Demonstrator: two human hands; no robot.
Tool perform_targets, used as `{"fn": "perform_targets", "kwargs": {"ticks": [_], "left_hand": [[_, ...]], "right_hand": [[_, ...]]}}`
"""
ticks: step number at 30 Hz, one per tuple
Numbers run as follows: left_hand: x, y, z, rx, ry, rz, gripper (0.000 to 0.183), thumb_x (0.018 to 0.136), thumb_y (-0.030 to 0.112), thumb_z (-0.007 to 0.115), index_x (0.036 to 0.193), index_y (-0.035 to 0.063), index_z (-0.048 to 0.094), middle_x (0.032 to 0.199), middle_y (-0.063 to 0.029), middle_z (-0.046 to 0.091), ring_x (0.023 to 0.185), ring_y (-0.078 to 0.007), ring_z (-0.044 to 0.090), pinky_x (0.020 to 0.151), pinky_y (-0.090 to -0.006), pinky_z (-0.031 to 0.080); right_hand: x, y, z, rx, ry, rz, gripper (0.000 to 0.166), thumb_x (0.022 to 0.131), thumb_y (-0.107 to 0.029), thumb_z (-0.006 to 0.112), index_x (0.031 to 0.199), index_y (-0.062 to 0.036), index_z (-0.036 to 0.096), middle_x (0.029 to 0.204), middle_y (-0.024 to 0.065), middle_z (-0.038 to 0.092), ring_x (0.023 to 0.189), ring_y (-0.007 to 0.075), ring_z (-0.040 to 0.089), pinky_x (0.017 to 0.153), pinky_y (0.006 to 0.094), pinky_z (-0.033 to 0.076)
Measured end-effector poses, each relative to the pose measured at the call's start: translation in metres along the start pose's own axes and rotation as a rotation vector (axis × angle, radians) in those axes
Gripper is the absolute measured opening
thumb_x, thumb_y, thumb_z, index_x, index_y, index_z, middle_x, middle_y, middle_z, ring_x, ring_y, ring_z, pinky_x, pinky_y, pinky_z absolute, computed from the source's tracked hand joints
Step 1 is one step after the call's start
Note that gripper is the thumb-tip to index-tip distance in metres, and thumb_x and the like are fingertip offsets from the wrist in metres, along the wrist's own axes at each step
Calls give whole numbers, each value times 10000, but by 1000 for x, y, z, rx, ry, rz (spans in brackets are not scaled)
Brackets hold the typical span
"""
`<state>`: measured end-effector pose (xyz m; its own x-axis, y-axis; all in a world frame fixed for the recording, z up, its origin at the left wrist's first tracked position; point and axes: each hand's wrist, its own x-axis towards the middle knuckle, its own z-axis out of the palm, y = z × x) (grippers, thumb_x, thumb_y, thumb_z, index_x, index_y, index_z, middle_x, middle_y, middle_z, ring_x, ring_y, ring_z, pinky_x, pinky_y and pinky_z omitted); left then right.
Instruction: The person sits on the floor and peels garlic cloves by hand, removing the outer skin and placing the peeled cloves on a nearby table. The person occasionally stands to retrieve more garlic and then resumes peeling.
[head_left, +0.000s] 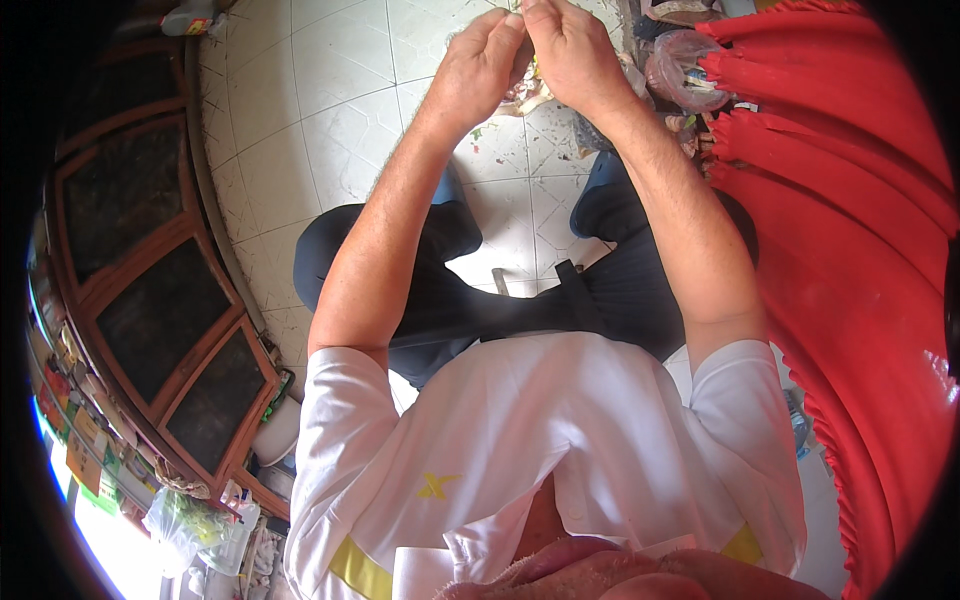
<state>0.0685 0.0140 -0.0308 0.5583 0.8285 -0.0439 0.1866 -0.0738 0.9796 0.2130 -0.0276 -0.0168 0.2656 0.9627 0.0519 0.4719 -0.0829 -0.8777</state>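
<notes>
My left hand and my right hand meet at the top edge of the view, above the floor between my feet. Their thumbs and fingers are bent together at the tips. A tiny pale green bit shows between the fingertips, but the frame cuts it off, so what either hand holds is unclear. Below and behind the hands, partly covered by them, lies a heap of mixed scraps with a pale rim. Small green and reddish bits are scattered on the tiles near it.
White floor tiles spread ahead. On the left stands a wooden cabinet with dark panels. A red cloth hangs on the right, beside a clear plastic bag. Greens in a plastic bag sit at lower left.
</notes>
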Motion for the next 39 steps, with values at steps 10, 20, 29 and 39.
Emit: {"fn": "perform_targets", "kwargs": {"ticks": [10,20,29,39], "left_hand": [[-3,11,-1,-271,-11,-182,338,1111,303,429,979,51,613,728,-10,560,634,-101,512,568,-269,435],[6,6,-7,2,199,-82,259,1070,202,528,1213,24,651,740,9,585,672,-88,532,616,-266,456],[8,3,-11,-448,178,-336,322,1083,297,481,1023,36,659,705,2,537,607,-99,483,552,-261,399],[6,-6,-13,-787,-83,-447,398,1092,442,439,913,125,601,725,14,547,575,-93,418,514,-238,298]], "right_hand": [[12,17,1,533,-154,281,423,1080,-406,465,1055,-40,673,797,75,682,657,212,640,606,319,521],[11,12,-20,901,-368,363,302,1090,-347,464,1062,-92,624,687,-18,516,536,86,471,483,225,385],[11,-5,-24,462,-221,217,252,1045,-171,565,1239,-22,627,816,28,636,643,133,595,571,266,490],[1,-31,-22,36,-179,-103,284,973,-100,636,1232,16,650,1056,227,711,920,302,711,814,371,559]]}}
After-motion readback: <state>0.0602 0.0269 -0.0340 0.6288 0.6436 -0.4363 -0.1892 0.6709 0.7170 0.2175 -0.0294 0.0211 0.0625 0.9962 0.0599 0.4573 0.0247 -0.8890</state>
